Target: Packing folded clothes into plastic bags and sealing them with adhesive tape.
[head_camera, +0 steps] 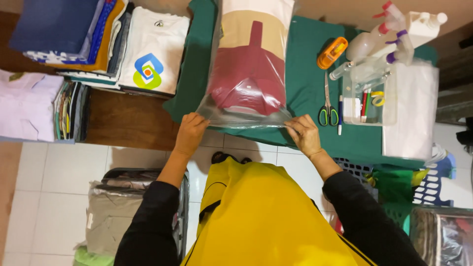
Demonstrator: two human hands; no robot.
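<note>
A clear plastic bag [246, 74] lies lengthwise on the bench [305, 83], which is draped in green cloth, and inside the bag sits a folded garment [249, 74] in cream, tan and dark red. The bag's open mouth is at the near edge of the bench, toward the person, and both hands work it there. The left hand [189, 134] rests at the bag's near left corner, its fingers [196, 119] curled together down onto the plastic edge. The right hand [305, 135] is at the bag's near right corner, its fingers [295, 127] pinched shut on the film, drawing the edge flat. The garment itself lies just beyond the fingers of both hands, farther up inside the bag, not touched directly.

Right of the bag, green-handled scissors [327, 106] and a pen [340, 114] lie on the cloth, with an orange tape dispenser [332, 52] farther off. Beyond those stands a clear tray [369, 98] of small items and several spray bottles [389, 39]. Left of the bag, a folded white shirt [155, 49] with a coloured emblem tops one of several stacks.

The far end of the bag is cut off by the picture's top edge. Glare on the plastic blurs the garment's lower fold, and whether the mouth is sealed cannot be told. The fingertips' undersides are hidden.
</note>
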